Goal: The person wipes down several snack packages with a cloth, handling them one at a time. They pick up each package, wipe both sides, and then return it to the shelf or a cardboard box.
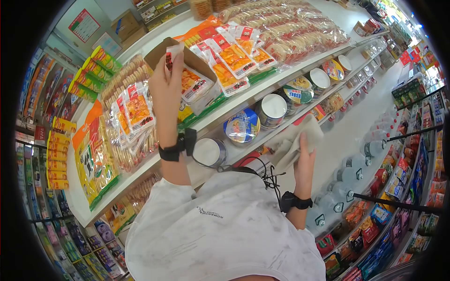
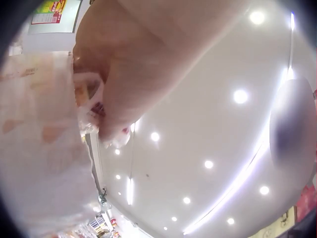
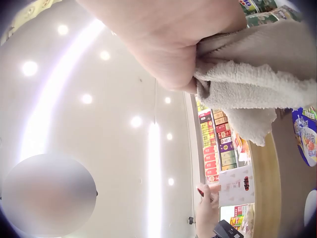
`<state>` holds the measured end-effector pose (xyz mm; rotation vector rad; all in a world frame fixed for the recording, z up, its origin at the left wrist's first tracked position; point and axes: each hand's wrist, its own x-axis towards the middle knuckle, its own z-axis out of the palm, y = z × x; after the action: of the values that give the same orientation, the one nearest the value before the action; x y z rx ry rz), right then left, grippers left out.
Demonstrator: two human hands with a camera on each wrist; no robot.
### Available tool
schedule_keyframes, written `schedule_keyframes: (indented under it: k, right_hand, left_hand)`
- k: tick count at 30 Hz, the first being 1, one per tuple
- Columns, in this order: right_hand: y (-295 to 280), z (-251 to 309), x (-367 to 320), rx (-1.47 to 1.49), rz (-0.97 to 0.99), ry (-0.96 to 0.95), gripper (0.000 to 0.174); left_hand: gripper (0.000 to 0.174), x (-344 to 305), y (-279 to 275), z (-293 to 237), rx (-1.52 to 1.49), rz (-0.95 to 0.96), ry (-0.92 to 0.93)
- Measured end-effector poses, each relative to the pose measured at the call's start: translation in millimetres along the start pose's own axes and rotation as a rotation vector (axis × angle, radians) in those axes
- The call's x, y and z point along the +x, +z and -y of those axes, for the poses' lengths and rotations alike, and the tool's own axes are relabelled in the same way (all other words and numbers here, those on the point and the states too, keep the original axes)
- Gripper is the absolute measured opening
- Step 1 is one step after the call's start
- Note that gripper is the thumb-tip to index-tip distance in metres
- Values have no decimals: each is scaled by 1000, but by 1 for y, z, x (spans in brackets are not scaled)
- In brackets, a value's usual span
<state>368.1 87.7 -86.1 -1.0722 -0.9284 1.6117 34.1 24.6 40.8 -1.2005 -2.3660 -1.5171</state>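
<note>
The left hand pinches a small white and red packet at the open cardboard box, which holds more orange-and-white packets. In the left wrist view the left hand has its fingers round a clear-edged packet, beside the pale box side. The right hand grips a pale cloth in front of the lower shelf. In the right wrist view the cloth hangs in folds from the right hand.
Orange-food packets and bagged rolls lie on the top shelf. Left of the box are more packets and a yellow-green bag. Tubs stand on the shelf below. Large bottles line the floor at right.
</note>
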Motion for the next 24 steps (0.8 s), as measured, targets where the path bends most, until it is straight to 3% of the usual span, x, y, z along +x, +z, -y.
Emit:
schedule_keyframes:
  k: [2, 4, 6, 9, 12, 15, 16, 19, 20, 23, 24]
  right_hand:
    - [4, 5, 3, 248, 108, 79, 49]
    - [11, 18, 0, 430, 206, 138, 50]
    - [26, 35, -9, 551, 297, 166, 49]
    - [30, 27, -13, 638, 300, 216, 49]
    - [23, 28, -11, 247, 291, 109, 45]
    - [12, 30, -7, 222, 205, -38, 46]
    - [10, 33, -7, 135, 174, -58, 47]
    - [12, 35, -7, -74, 150, -148, 51]
    - [20, 32, -9, -114, 185, -205, 52]
    - [35, 25, -17, -264, 179, -279, 56]
    - [37, 24, -16, -251, 159, -330, 55]
  left_hand:
    - [39, -24, 13, -29, -240, -83, 103]
    - [53, -46, 25, -49, -212, 109, 373]
    - [68, -66, 38, -66, -192, 428, 617]
    - [82, -101, 78, -66, -257, 940, 747]
    - [91, -102, 93, -58, -423, 1066, 536]
    - [100, -93, 102, -45, -429, 843, 537]
    - [102, -93, 102, -47, -454, 807, 417]
    - [84, -104, 121, -42, -1006, 897, -62]
    - [65, -105, 124, -47, -1135, 903, -143]
    - [57, -108, 128, -60, -1485, 842, -489]
    - [51, -106, 123, -66, -1500, 824, -450]
